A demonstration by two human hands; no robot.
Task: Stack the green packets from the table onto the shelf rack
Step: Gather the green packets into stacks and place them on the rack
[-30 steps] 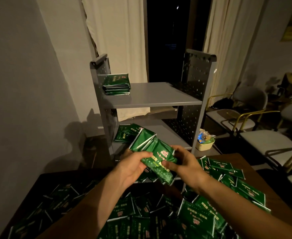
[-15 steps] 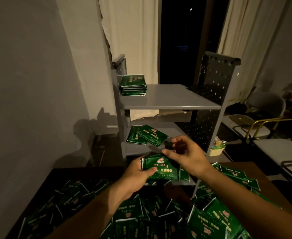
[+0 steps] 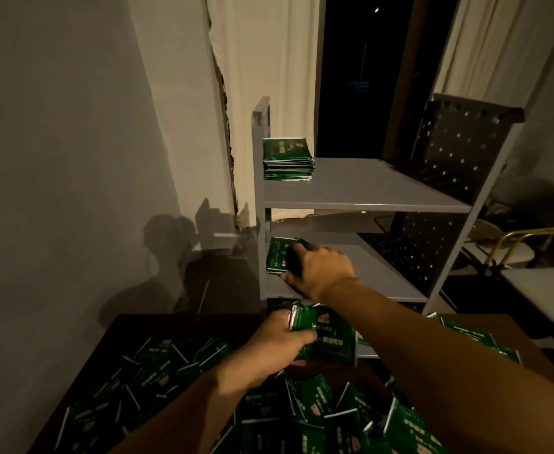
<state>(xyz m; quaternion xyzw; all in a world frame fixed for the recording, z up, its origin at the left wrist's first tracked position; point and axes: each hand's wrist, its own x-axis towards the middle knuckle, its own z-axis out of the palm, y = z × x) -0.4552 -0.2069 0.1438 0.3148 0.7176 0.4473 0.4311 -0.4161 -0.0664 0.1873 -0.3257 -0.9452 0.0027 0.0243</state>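
A grey metal shelf rack (image 3: 360, 201) stands behind the dark table (image 3: 128, 326). A neat stack of green packets (image 3: 287, 158) sits at the left of its upper shelf. My right hand (image 3: 321, 270) reaches onto the lower shelf, its fingers wrapped on the green packets (image 3: 277, 255) lying at the left there. My left hand (image 3: 274, 347) hovers above the table's far edge and grips a small bunch of green packets (image 3: 329, 335). Loose green packets (image 3: 302, 411) cover the table in a heap.
A grey wall and a pale curtain (image 3: 262, 77) lie left of the rack. Chairs with gold frames (image 3: 518, 244) stand at the right. The rack's right side panel (image 3: 459, 152) is perforated.
The view swung right and closer to the rack. My right hand left the bunch and moved forward onto the lower shelf's packets. My left hand still holds the bunch.
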